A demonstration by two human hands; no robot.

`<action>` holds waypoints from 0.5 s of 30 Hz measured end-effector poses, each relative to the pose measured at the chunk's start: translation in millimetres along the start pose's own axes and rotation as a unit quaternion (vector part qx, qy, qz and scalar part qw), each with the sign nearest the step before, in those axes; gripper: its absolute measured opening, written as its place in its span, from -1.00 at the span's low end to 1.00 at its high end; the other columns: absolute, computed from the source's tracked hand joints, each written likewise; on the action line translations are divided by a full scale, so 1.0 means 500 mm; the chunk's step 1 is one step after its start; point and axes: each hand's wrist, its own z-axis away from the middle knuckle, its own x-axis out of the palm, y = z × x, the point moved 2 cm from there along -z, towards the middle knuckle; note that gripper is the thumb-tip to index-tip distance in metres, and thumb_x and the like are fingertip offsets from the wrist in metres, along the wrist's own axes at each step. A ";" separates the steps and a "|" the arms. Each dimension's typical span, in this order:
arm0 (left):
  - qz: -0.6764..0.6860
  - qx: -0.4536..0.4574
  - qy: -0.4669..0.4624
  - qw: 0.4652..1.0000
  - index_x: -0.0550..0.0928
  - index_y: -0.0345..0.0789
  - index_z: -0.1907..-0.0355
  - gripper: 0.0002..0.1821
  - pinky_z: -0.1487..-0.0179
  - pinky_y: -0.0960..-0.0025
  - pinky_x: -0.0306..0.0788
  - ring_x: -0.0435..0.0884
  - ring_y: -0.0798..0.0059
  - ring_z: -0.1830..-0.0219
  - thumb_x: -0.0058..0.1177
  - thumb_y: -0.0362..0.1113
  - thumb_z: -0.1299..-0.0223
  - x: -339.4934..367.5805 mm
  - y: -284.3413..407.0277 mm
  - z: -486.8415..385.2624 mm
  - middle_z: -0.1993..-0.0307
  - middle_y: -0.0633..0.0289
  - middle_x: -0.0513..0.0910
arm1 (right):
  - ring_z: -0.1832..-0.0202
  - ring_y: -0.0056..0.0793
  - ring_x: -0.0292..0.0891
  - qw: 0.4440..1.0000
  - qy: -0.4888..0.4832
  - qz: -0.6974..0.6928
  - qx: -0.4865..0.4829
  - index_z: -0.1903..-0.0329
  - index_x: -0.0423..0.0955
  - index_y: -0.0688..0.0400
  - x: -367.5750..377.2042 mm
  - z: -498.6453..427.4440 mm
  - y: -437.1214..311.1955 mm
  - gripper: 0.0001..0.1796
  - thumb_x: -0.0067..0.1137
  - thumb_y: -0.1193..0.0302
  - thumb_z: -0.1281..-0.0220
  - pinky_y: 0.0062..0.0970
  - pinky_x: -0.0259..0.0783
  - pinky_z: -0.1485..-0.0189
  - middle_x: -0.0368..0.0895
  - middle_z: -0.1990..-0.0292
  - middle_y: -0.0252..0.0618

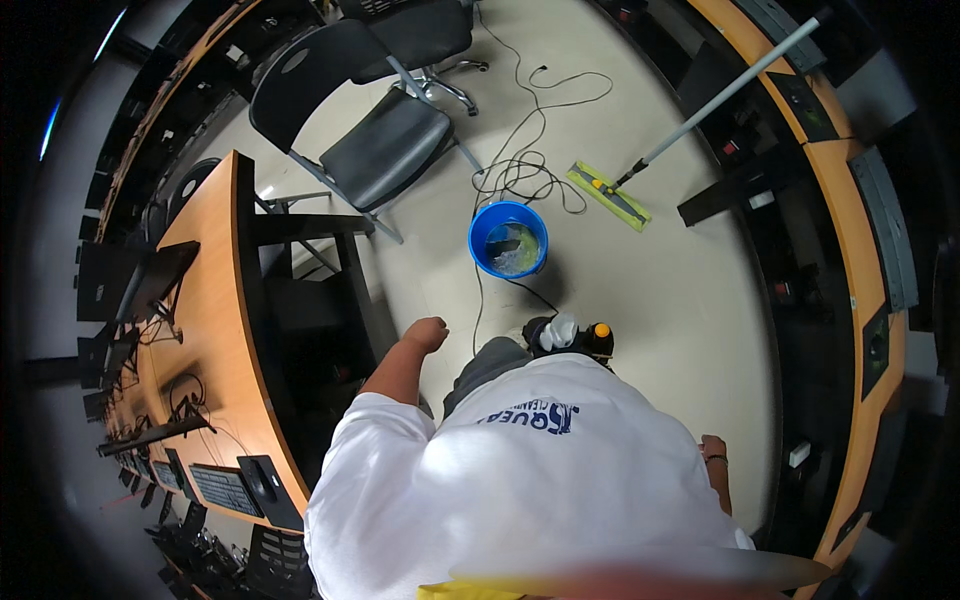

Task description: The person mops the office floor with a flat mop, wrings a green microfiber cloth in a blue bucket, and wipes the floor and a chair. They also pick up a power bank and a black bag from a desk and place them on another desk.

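My left hand hangs beside the wooden desk on the left, its fingers curled, with nothing seen in it. At my right side my right hand, with a bracelet at the wrist, is partly hidden behind my white shirt; its fingers cannot be made out. A blue bucket stands on the floor ahead, with cloudy water and something greenish inside. Beyond it to the right, a flat mop with a green pad rests on the floor, its grey handle slanting up over the right-hand desk.
A black cable lies in loops behind the bucket. A folding chair and a wheeled chair stand ahead left. The left desk carries monitors and a keyboard. At my waist are a white cloth and an orange-capped bottle.
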 end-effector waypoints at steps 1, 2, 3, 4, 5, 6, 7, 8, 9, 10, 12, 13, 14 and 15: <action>-0.002 -0.015 0.007 1.000 0.52 -0.31 0.16 -0.64 -0.01 0.25 0.29 0.45 0.15 0.07 -0.14 -0.16 -0.03 -0.005 0.007 0.005 0.16 0.02 0.51 | 0.63 -0.39 0.35 1.000 0.001 -0.029 -0.004 0.23 0.34 0.17 -0.012 -0.008 0.006 -0.73 -0.16 0.28 -0.07 -0.47 0.18 0.74 0.40 0.44 -0.21; -0.004 -0.029 0.012 0.999 0.52 -0.32 0.16 -0.64 -0.01 0.25 0.29 0.44 0.15 0.07 -0.14 -0.16 -0.03 -0.011 0.012 0.007 0.16 0.01 0.51 | 0.62 -0.38 0.35 0.998 0.004 -0.058 -0.004 0.21 0.34 0.17 -0.023 -0.013 0.012 -0.72 -0.16 0.28 -0.07 -0.48 0.17 0.74 0.39 0.43 -0.21; -0.006 -0.042 0.017 0.999 0.52 -0.32 0.16 -0.64 -0.02 0.25 0.29 0.44 0.15 0.06 -0.14 -0.16 -0.03 -0.016 0.017 0.008 0.16 0.01 0.51 | 0.62 -0.38 0.34 0.996 0.007 -0.088 -0.003 0.20 0.33 0.17 -0.032 -0.017 0.018 -0.72 -0.16 0.28 -0.08 -0.49 0.17 0.74 0.39 0.42 -0.22; -0.007 -0.051 0.014 0.999 0.51 -0.32 0.15 -0.63 -0.02 0.26 0.29 0.44 0.14 0.07 -0.14 -0.15 -0.03 -0.022 0.022 0.008 0.16 0.00 0.51 | 0.61 -0.38 0.34 0.994 0.019 -0.105 0.009 0.18 0.33 0.17 -0.038 -0.022 0.023 -0.71 -0.16 0.28 -0.08 -0.50 0.16 0.73 0.38 0.41 -0.22; -0.005 -0.046 0.019 0.999 0.50 -0.32 0.14 -0.63 -0.02 0.26 0.28 0.44 0.14 0.07 -0.14 -0.15 -0.03 -0.029 0.030 0.008 0.16 0.00 0.51 | 0.61 -0.38 0.33 0.994 0.007 -0.105 -0.002 0.18 0.32 0.17 -0.040 -0.027 0.025 -0.71 -0.16 0.28 -0.08 -0.50 0.16 0.72 0.37 0.42 -0.21; -0.004 -0.043 0.028 0.999 0.50 -0.31 0.14 -0.63 -0.02 0.26 0.28 0.44 0.14 0.07 -0.14 -0.15 -0.03 -0.037 0.038 0.009 0.16 0.01 0.51 | 0.62 -0.37 0.32 0.996 0.002 -0.092 -0.007 0.18 0.32 0.17 -0.039 -0.034 0.023 -0.71 -0.16 0.29 -0.08 -0.50 0.17 0.71 0.37 0.42 -0.21; -0.004 -0.041 0.040 0.998 0.49 -0.31 0.13 -0.62 -0.02 0.26 0.28 0.44 0.14 0.07 -0.13 -0.15 -0.03 -0.048 0.046 0.011 0.16 0.01 0.51 | 0.63 -0.37 0.31 0.998 0.001 -0.065 -0.027 0.18 0.32 0.17 -0.037 -0.041 0.020 -0.71 -0.17 0.29 -0.07 -0.50 0.17 0.71 0.36 0.43 -0.21; 0.003 -0.036 0.047 0.998 0.50 -0.32 0.13 -0.62 -0.02 0.26 0.29 0.45 0.13 0.07 -0.13 -0.15 -0.03 -0.058 0.056 0.012 0.17 0.00 0.51 | 0.63 -0.37 0.31 0.998 -0.010 -0.059 -0.018 0.18 0.32 0.17 -0.030 -0.051 0.014 -0.72 -0.16 0.29 -0.07 -0.49 0.17 0.71 0.36 0.43 -0.21; 0.008 -0.033 0.054 0.998 0.50 -0.32 0.14 -0.62 -0.01 0.26 0.29 0.45 0.12 0.08 -0.13 -0.15 -0.03 -0.068 0.065 0.013 0.17 -0.01 0.51 | 0.63 -0.38 0.31 0.999 -0.020 -0.037 -0.018 0.19 0.32 0.16 -0.021 -0.059 0.007 -0.72 -0.16 0.29 -0.07 -0.49 0.17 0.71 0.36 0.43 -0.21; 0.011 -0.032 0.060 0.998 0.50 -0.33 0.14 -0.62 -0.01 0.26 0.29 0.45 0.11 0.09 -0.13 -0.14 -0.04 -0.080 0.072 0.014 0.18 -0.02 0.51 | 0.63 -0.38 0.30 0.999 -0.032 -0.008 -0.018 0.19 0.32 0.16 -0.011 -0.069 -0.003 -0.72 -0.16 0.30 -0.06 -0.49 0.16 0.72 0.36 0.43 -0.21; 0.023 -0.014 0.070 0.997 0.50 -0.32 0.13 -0.62 -0.02 0.26 0.29 0.45 0.11 0.08 -0.12 -0.14 -0.03 -0.096 0.079 0.014 0.17 -0.02 0.51 | 0.64 -0.38 0.30 0.997 -0.053 0.051 -0.021 0.19 0.32 0.15 0.007 -0.083 -0.025 -0.72 -0.15 0.30 -0.06 -0.48 0.16 0.72 0.35 0.43 -0.21; 0.025 -0.011 0.070 0.997 0.49 -0.32 0.13 -0.61 -0.02 0.26 0.29 0.44 0.11 0.08 -0.12 -0.14 -0.02 -0.098 0.076 0.013 0.16 -0.02 0.51 | 0.64 -0.38 0.29 0.995 -0.064 0.068 -0.020 0.19 0.32 0.14 0.013 -0.089 -0.038 -0.73 -0.15 0.30 -0.05 -0.48 0.15 0.73 0.35 0.44 -0.21; 0.028 -0.011 0.072 0.997 0.49 -0.32 0.13 -0.61 -0.02 0.26 0.29 0.45 0.11 0.08 -0.12 -0.14 -0.02 -0.097 0.069 0.010 0.17 -0.03 0.51 | 0.64 -0.38 0.29 0.994 -0.069 0.078 -0.022 0.19 0.32 0.14 0.020 -0.092 -0.052 -0.73 -0.15 0.30 -0.05 -0.48 0.15 0.73 0.35 0.44 -0.21; 0.026 -0.016 0.071 0.997 0.50 -0.31 0.13 -0.61 -0.02 0.27 0.29 0.45 0.11 0.09 -0.12 -0.14 -0.02 -0.093 0.055 0.007 0.17 -0.03 0.51 | 0.64 -0.39 0.28 0.996 -0.069 0.055 -0.011 0.19 0.32 0.13 0.023 -0.095 -0.069 -0.73 -0.14 0.31 -0.05 -0.47 0.15 0.73 0.35 0.44 -0.21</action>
